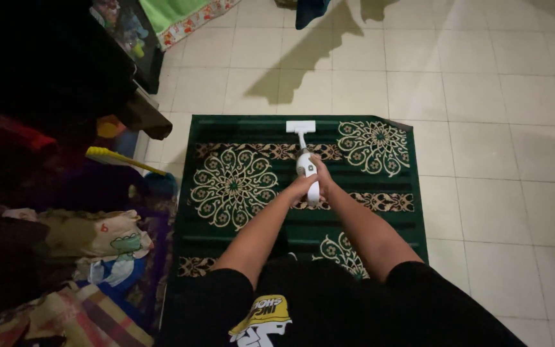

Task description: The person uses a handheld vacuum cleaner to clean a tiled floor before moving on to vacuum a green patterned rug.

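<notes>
Both hands, left hand (301, 187) and right hand (321, 178), wrapped around vacuum (306, 160) handle, frame centre | head on green rug (239, 138) | clutter (78, 244) left.

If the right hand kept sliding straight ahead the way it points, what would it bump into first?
Probably the white nozzle head at the front of the handheld vacuum that both hands grip. The right hand points along it, across the green patterned rug. Beyond the nozzle there seems to be only bare tiled floor.

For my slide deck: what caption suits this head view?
Both hands, left hand and right hand, grip a white handheld vacuum on a green patterned rug.
</notes>
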